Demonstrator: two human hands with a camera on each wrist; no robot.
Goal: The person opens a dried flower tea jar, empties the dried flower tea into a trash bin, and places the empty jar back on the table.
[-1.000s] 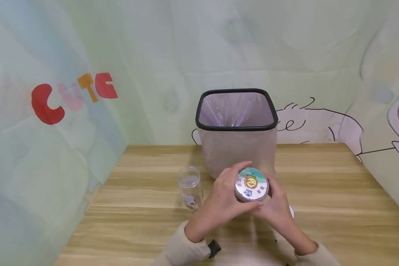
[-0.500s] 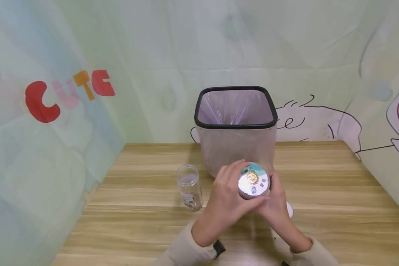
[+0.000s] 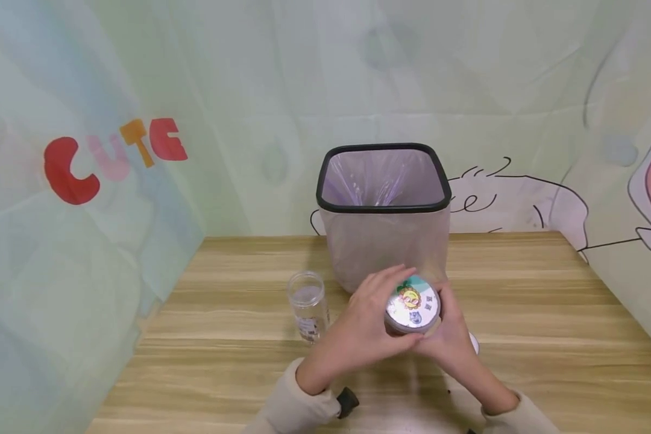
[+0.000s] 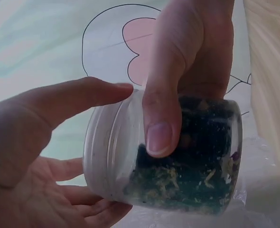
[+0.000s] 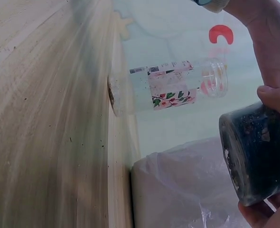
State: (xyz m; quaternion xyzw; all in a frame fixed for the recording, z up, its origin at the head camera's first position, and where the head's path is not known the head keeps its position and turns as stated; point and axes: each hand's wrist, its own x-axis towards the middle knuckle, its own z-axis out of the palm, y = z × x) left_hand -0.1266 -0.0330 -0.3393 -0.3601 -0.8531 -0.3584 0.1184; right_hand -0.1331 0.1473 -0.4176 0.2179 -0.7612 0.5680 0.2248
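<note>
My right hand (image 3: 449,337) has its grip around the body of a small clear jar (image 3: 412,310), thumb across the front wall and fingers wrapped behind, as the left wrist view shows. The jar (image 4: 178,152) holds dark dried material with pale flecks. My left hand (image 3: 366,322) grips the jar's lid (image 3: 412,303), thumb (image 4: 73,97) lying along the ribbed lid edge and fingers cupped under the far side. The lid is silver-rimmed and carries a round printed label with a small cartoon figure. I hold the jar off the bench (image 3: 548,313), at its middle, just in front of the bin (image 3: 382,211).

The bin is square with a black rim and a thin purple-tinted bag lining it; it stands at the back of the bench against the wall cloth. To the left of my hands, 1 clear bottle (image 3: 308,306) stands upright on the bench with no cap on it, near the hands but not touching them. In the right wrist view that bottle (image 5: 171,88) shows a floral label round its middle. A small white thing (image 3: 474,343) lies on the bench just behind my right hand, mostly hidden. The wall cloth (image 3: 114,157) on the left bears the letters CUTE in red, pink and orange.
</note>
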